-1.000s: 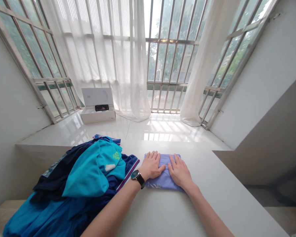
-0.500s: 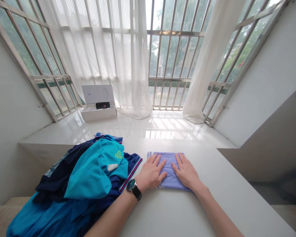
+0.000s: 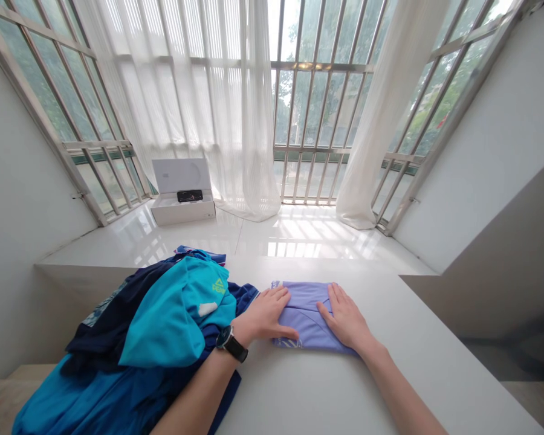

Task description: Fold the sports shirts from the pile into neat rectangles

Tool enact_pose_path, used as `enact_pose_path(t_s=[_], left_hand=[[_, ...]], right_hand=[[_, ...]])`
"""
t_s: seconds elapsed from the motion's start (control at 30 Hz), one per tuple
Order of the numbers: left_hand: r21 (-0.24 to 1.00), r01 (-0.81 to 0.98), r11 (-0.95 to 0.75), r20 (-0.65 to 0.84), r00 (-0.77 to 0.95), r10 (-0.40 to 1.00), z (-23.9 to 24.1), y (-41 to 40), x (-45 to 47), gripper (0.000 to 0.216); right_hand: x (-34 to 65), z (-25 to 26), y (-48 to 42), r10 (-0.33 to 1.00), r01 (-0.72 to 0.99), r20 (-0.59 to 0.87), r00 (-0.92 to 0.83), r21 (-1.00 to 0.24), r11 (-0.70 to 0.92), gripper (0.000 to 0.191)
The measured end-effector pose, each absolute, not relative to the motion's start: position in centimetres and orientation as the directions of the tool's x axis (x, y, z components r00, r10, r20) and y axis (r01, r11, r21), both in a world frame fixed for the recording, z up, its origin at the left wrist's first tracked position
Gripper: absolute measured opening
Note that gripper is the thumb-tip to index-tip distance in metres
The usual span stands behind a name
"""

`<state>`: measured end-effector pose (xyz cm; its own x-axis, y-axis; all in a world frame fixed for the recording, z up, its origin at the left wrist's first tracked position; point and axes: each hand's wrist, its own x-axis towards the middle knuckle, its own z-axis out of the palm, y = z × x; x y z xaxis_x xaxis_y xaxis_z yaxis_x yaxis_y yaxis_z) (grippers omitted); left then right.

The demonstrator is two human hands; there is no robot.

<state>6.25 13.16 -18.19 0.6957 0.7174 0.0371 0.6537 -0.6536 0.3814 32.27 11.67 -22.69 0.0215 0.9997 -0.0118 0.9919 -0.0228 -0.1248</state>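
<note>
A folded lilac garment lies on the white table in front of me. My left hand, with a dark watch on the wrist, rests at the garment's left edge with fingers stretched out and the thumb along its near side. My right hand lies flat on the garment's right half, fingers spread. Neither hand grips anything.
A heap of teal and navy clothes covers the table's left part, touching my left forearm. Beyond the table is a glossy white floor, an open white box holding a dark device, sheer curtains and barred windows. A grey wall stands at right.
My left hand has slid from the top of the lilac garment to its left edge. The right hand has stayed flat on the right half. The view shifted slightly.
</note>
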Motion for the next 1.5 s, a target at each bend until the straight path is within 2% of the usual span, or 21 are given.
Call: enact_pose_path(t_s=[0.07, 0.17, 0.37, 0.53, 0.93, 1.23, 1.5], left_hand=[[0.424, 0.633, -0.648, -0.033, 0.726, 0.687, -18.1, 13.4, 5.5, 0.115], [0.447, 0.633, -0.632, -0.085, 0.734, 0.674, -17.9, 13.6, 5.1, 0.125], [0.478, 0.631, -0.611, -0.093, 0.728, 0.68, -17.7, 14.2, 4.9, 0.12], [0.46, 0.649, -0.606, -0.078, 0.709, 0.701, -18.6, 14.5, 4.6, 0.126], [0.428, 0.671, -0.606, -0.038, 0.683, 0.729, -18.5, 14.6, 4.5, 0.124], [0.435, 0.676, -0.595, -0.061, 0.681, 0.73, -18.2, 14.6, 4.6, 0.121], [0.47, 0.686, -0.556, -0.123, 0.675, 0.728, -17.6, 14.7, 4.4, 0.122]], right_hand=[[32.3, -22.6, 11.7, 1.0, 0.992, -0.017, 0.024, -0.126, -0.026, 0.08], [32.4, -22.6, 11.7, 0.999, 0.99, -0.021, 0.029, -0.135, -0.032, 0.08], [32.4, -22.5, 11.7, 0.999, 0.992, -0.031, 0.022, -0.123, -0.025, 0.08], [32.5, -22.9, 11.8, 1.0, 0.992, -0.003, 0.016, -0.129, -0.016, 0.08], [32.5, -22.9, 11.7, 1.0, 0.989, -0.006, 0.014, -0.149, -0.015, 0.081], [32.3, -22.4, 11.6, 0.999, 0.993, -0.031, 0.017, -0.115, -0.02, 0.08], [32.5, -22.7, 11.8, 1.0, 0.99, -0.021, 0.007, -0.14, -0.01, 0.082]])
